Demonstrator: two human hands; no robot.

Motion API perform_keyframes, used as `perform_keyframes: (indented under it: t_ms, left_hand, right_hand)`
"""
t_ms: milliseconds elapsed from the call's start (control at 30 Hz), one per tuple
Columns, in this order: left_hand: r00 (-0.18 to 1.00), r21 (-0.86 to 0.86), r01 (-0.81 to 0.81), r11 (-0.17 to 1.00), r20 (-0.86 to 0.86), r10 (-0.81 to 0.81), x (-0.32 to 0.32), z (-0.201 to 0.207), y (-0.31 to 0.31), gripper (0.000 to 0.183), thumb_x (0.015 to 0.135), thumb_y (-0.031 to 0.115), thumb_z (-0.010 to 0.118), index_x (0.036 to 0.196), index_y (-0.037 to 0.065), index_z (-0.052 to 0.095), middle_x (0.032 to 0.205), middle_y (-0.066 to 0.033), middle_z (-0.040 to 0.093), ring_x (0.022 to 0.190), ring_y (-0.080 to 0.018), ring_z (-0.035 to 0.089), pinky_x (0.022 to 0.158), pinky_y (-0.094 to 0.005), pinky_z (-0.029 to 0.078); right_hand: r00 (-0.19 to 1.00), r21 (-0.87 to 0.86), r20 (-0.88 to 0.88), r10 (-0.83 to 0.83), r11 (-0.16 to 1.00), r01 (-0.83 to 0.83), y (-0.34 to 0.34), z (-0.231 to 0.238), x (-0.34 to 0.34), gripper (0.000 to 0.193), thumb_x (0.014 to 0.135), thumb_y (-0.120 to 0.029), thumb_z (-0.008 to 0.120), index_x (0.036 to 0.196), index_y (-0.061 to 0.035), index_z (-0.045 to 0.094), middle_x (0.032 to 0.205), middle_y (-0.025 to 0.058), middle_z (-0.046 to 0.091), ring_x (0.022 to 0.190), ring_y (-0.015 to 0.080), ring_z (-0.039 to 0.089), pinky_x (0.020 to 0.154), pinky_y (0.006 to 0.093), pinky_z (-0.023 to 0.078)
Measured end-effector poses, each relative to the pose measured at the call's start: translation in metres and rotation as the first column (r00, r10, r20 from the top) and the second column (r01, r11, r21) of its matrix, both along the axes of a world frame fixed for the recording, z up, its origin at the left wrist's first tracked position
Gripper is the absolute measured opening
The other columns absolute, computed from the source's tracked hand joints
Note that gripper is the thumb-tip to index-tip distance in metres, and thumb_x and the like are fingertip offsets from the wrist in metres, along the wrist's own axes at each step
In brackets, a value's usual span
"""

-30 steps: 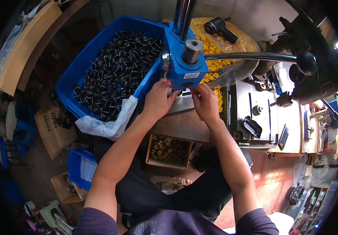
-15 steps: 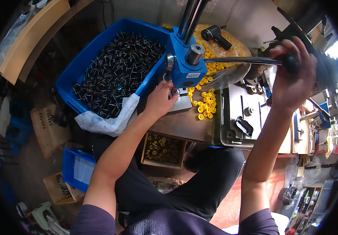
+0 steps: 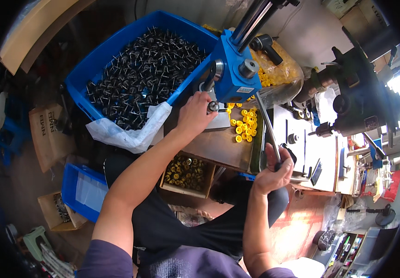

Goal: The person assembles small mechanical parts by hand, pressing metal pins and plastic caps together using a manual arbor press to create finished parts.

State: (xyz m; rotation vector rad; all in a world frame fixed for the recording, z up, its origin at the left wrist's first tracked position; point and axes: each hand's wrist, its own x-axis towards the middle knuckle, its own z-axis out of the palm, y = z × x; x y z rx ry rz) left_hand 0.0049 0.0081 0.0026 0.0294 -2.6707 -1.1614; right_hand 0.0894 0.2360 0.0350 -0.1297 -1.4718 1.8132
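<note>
A blue hand press stands over the bench, with a steel lever sloping down from its side. My right hand is closed round the lever's black-knobbed lower end. Under the press head my left hand has its fingers curled at a round shiny metal part above a steel block. What those fingers pinch is largely hidden. Beside the block lie several small yellow caps. To the left is a big blue bin full of black pieces with thin metal shafts.
An open box of yellow-and-dark parts sits below the bench edge. A clear bag of yellow caps with a black tool on it lies behind the press. A dark green drilling machine stands right. A smaller blue bin is lower left.
My right hand has pulled the lever from about level, high on the right, down toward my knee. My left hand stays under the press head. The whole view has shifted slightly.
</note>
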Motion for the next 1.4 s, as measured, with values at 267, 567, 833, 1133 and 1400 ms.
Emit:
perform_keyframes:
  t_ms: [267, 567, 833, 1133, 1400]
  left_hand:
    - [1.0, -0.004, 0.02, 1.0, -0.009, -0.02, -0.003, -0.005, 0.005, 0.042, 0.08, 0.024, 0.08, 0.106, 0.003, 0.056, 0.108, -0.0132, 0.06, 0.102, -0.0339, 0.063, 0.085, -0.0435, 0.052]
    - [1.0, 0.133, 0.011, 0.991, 0.011, -0.012, -0.008, 0.0, 0.0, 0.039, 0.079, 0.022, 0.078, 0.107, 0.003, 0.059, 0.107, -0.0137, 0.063, 0.093, -0.0313, 0.066, 0.081, -0.0424, 0.053]
    - [0.998, 0.349, -0.067, 0.935, 0.003, 0.07, -0.02, -0.003, 0.006, 0.038, 0.082, 0.02, 0.079, 0.109, 0.0, 0.059, 0.088, -0.0099, 0.067, 0.074, -0.0191, 0.063, 0.07, -0.0334, 0.052]
    - [0.999, 0.319, -0.032, 0.947, 0.052, 0.016, -0.007, -0.003, -0.009, 0.037, 0.083, 0.021, 0.081, 0.109, 0.0, 0.065, 0.09, -0.0057, 0.067, 0.077, -0.0137, 0.059, 0.073, -0.0293, 0.051]
    - [0.992, 0.338, -0.089, 0.937, 0.115, 0.053, -0.001, 0.003, -0.012, 0.035, 0.085, 0.02, 0.079, 0.11, 0.0, 0.065, 0.102, -0.0075, 0.069, 0.083, -0.0144, 0.062, 0.078, -0.0295, 0.052]
  right_hand:
    - [0.963, 0.009, 0.184, 0.196, 0.98, -0.201, -0.002, -0.084, -0.008, 0.049, 0.109, -0.036, 0.038, 0.118, 0.0079, 0.056, 0.102, 0.0198, 0.069, 0.068, 0.0282, 0.071, 0.06, 0.0331, 0.06]
    - [0.817, 0.095, -0.291, 0.498, 0.865, -0.493, 0.038, 0.136, -0.051, 0.049, 0.108, -0.045, 0.037, 0.127, -0.0017, 0.053, 0.096, 0.0177, 0.066, 0.051, 0.0182, 0.053, 0.041, 0.024, 0.042]
    - [0.86, 0.7, 0.496, 0.118, 0.532, -0.476, 0.031, -0.002, -0.164, 0.02, 0.095, -0.024, 0.067, 0.099, -0.0064, 0.076, 0.094, 0.0111, 0.074, 0.073, 0.0246, 0.07, 0.071, 0.0362, 0.056]
    - [0.776, 0.773, 0.621, -0.109, -0.075, -0.629, 0.02, -0.075, -0.156, 0.019, 0.081, -0.011, 0.064, 0.095, -0.0121, 0.078, 0.092, 0.0156, 0.072, 0.093, 0.0348, 0.069, 0.083, 0.0452, 0.055]
    - [0.825, 0.81, 0.564, 0.027, 0.173, -0.56, 0.016, -0.037, -0.145, 0.015, 0.08, -0.014, 0.068, 0.091, -0.0066, 0.075, 0.089, 0.0159, 0.072, 0.086, 0.035, 0.069, 0.08, 0.0436, 0.054]
